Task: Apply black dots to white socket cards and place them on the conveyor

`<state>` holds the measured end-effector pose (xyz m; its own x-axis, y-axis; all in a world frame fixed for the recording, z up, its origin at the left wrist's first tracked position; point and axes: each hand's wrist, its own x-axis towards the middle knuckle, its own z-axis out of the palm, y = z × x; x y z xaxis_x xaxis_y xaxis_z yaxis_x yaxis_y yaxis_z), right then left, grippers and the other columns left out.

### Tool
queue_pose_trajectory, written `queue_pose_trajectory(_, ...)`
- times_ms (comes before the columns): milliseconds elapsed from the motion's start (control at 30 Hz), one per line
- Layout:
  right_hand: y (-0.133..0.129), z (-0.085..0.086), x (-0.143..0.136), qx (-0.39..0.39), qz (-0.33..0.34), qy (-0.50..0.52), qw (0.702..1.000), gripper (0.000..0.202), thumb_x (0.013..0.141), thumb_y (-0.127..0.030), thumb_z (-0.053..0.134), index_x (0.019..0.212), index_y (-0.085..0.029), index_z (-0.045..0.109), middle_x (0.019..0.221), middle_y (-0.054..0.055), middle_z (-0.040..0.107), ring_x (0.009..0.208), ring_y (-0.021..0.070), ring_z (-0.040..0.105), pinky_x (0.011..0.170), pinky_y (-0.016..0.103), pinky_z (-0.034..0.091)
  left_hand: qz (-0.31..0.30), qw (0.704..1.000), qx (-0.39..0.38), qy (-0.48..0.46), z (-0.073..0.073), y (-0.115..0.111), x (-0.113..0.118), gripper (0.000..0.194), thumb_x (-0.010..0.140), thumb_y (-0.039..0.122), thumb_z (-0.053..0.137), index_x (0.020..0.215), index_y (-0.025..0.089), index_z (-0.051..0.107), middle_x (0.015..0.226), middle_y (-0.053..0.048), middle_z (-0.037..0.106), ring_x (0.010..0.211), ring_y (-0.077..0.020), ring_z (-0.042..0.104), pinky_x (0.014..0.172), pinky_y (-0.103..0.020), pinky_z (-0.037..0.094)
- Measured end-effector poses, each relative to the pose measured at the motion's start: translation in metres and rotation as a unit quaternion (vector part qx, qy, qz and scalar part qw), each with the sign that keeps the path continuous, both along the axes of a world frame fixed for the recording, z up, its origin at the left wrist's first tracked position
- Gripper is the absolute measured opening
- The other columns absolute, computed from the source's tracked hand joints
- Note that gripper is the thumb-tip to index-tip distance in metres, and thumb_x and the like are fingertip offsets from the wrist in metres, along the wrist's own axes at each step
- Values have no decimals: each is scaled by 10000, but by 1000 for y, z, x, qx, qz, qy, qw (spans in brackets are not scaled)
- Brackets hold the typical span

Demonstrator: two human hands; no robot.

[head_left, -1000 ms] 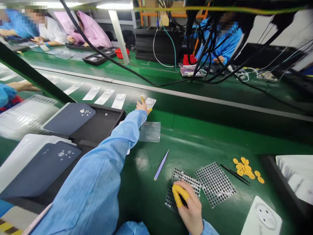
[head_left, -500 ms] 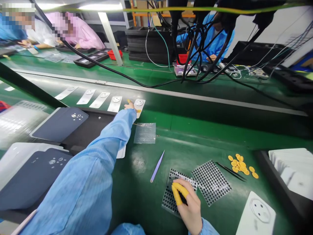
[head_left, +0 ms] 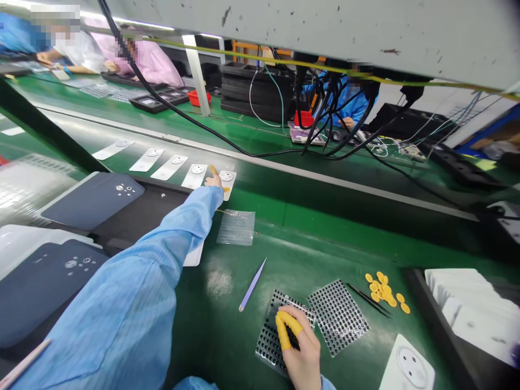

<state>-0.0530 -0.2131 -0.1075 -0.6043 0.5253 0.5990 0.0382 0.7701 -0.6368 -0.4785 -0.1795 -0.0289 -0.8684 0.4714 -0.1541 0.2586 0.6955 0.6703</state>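
My left hand (head_left: pixel 214 181), with yellow finger covers, reaches far out to the rightmost white card (head_left: pixel 228 183) in a row. Its thumb and finger are spread at the card's left edge. Over a sheet of small black dots (head_left: pixel 268 329) is my right hand (head_left: pixel 298 344), its yellow-covered thumb and finger curled together at the tips; whatever lies between them is too small to make out. Beside it lies a second dotted sheet (head_left: pixel 338 318). A white plate with a round disc (head_left: pixel 411 365) rests at the lower right.
Purple tweezers (head_left: pixel 252 285), black tweezers (head_left: pixel 369 300) and yellow discs (head_left: pixel 381 288) lie on the green bench. Black trays with dark and white plates flank both sides. A clear sheet (head_left: pixel 236 227) lies mid-bench. Cables (head_left: pixel 227 142) hang ahead; several people sit beyond.
The view has shifted, showing more of the grey overhead shelf. My left hand stays at the rightmost card, its fingers now more spread. My right hand remains over the dotted sheet.
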Motion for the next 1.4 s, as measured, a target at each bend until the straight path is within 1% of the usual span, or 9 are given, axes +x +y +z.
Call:
queue_pose_trajectory(133,3,1,0,16,-10,-4,1000,189,851,-53,533,974,-143,644,922,100,694,863,171,686,744,285,602,63,996,34,-49,24,-7,0,354,904,321,572,1218,161,545,1227,-104,570,1040,-235,599,860,-449,521)
queue_pose_trajectory(233,10,16,-1,38,-36,4,999,198,837,-47,556,982,-148,646,913,91,703,885,180,686,808,344,602,35,991,82,-100,35,-18,31,358,876,254,615,1208,140,545,1209,-108,588,1024,-228,614,843,-418,537)
queue_pose_trajectory(400,23,63,-18,89,-58,44,993,318,775,-15,632,1056,-165,637,941,85,709,883,177,685,911,437,563,-74,952,148,-257,21,-81,172,575,728,174,746,1241,139,487,1069,-83,682,901,-220,677,702,-295,583)
queue_pose_trajectory(467,26,76,-27,107,-38,37,993,323,774,-35,649,1065,-173,634,959,85,715,889,181,683,925,454,550,-91,888,234,-385,19,-113,228,624,688,241,786,1233,176,487,1044,-68,690,860,-220,685,658,-288,593)
queue_pose_trajectory(600,22,86,-33,102,-7,0,995,272,795,-46,637,1044,-155,631,978,87,720,918,176,671,932,429,540,-81,812,264,-513,27,-145,287,515,735,281,752,1183,193,513,989,-59,712,700,-171,686,583,-273,599)
queue_pose_trajectory(967,13,104,-12,72,63,-109,989,359,867,-36,443,1186,-153,561,1092,73,706,1042,162,647,1021,409,493,-143,870,281,-379,33,-146,304,343,791,151,656,1121,171,566,951,-45,733,752,-148,688,653,-193,568)
queue_pose_trajectory(1133,11,103,-11,140,102,-129,976,301,877,-156,502,1159,-89,583,1259,200,602,1240,275,528,989,491,498,-142,886,293,-329,35,-145,304,404,744,114,665,1129,180,559,1005,-47,733,778,-165,701,660,-203,568)
queue_pose_trajectory(1300,12,102,-13,134,99,-130,977,316,877,-160,496,1169,-63,568,1280,251,565,1252,304,512,933,499,534,-174,931,233,-221,29,-148,303,390,733,113,635,1115,178,590,1070,-76,719,769,-199,698,590,-238,547)
queue_pose_trajectory(1400,15,102,-12,113,106,-138,978,335,869,-148,510,1198,-98,553,1287,221,574,1242,286,526,934,494,540,-201,932,210,-215,27,-149,303,388,739,115,631,1118,194,604,1052,-67,724,788,-216,700,589,-250,539)
